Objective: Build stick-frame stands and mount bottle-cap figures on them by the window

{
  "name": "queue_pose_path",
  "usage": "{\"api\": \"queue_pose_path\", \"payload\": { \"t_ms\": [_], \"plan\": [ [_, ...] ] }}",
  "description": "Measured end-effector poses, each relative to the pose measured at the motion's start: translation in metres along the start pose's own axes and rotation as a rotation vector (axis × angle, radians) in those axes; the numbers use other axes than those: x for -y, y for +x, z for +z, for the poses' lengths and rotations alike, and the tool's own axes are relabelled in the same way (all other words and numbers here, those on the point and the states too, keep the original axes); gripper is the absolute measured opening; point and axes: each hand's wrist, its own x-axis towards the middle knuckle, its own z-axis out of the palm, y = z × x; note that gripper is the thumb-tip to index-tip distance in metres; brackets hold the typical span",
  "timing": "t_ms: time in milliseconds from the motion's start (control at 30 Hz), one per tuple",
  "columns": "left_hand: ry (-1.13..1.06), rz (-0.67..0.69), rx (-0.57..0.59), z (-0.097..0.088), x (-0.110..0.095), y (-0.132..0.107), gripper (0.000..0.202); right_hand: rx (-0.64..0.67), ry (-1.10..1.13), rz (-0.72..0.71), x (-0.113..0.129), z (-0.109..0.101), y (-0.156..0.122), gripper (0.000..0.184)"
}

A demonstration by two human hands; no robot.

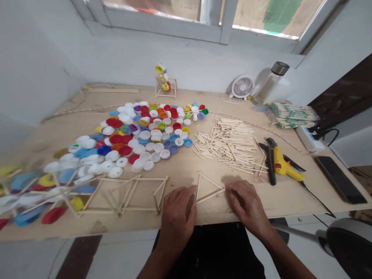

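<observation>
Between my hands lies a triangle of thin wooden sticks [211, 196] near the table's front edge. My left hand [178, 213] has its fingers bent at the triangle's left side, the index fingertip and thumb close against the stick there. At the right corner, the curled fingers of my right hand [247, 203] meet the stick ends; their exact grip is partly hidden. Left of my left hand stands a stick frame [122, 211] of joined box shapes. Loose wooden sticks [232, 141] lie heaped beyond the triangle.
Many coloured bottle caps [145, 135] spread across the left and middle. A yellow glue gun [283, 164], black pliers [271, 161] and a phone [341, 179] lie right. Behind are a small fan [243, 86], a bottle [270, 83], packed sticks [293, 114] and a small cap-and-stick model [165, 83].
</observation>
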Motion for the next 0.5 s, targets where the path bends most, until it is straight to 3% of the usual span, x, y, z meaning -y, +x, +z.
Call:
{"api": "queue_pose_path", "payload": {
  "t_ms": [500],
  "plan": [
    [-0.053, -0.028, 0.052, -0.002, -0.003, -0.005, 0.038, -0.114, -0.056, -0.049, -0.002, 0.014, -0.007, 0.019]
  ]
}}
